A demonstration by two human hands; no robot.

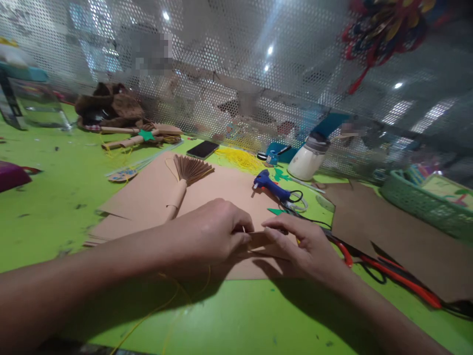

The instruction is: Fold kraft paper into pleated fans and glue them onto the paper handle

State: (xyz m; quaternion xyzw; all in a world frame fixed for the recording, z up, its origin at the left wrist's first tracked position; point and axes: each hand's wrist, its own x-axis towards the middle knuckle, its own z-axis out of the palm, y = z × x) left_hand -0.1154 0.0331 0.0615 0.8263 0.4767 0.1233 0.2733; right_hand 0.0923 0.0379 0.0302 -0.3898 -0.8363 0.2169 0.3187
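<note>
Both my hands meet over a sheet of brown kraft paper (pixel 221 190) on the green table (pixel 55 207). My left hand (pixel 212 231) is closed, its fingers pinching a folded strip of brown paper (pixel 264 240). My right hand (pixel 303 244) presses on the same strip with curled fingers and pinches its other end. A thin yellow string (pixel 162 305) trails from under my left wrist toward the table's near edge. A paper fan on a rolled handle (pixel 185 180) lies just beyond my left hand.
A blue glue gun (pixel 271 186) and scissors (pixel 299 199) lie beyond my right hand. Red-handled cables (pixel 391 276) run to the right over dark brown card (pixel 388 231). A phone (pixel 202 149), yellow shreds (pixel 240 159), a white jar (pixel 308 159), a green basket (pixel 421 207) and a perforated metal screen (pixel 236 64) stand behind.
</note>
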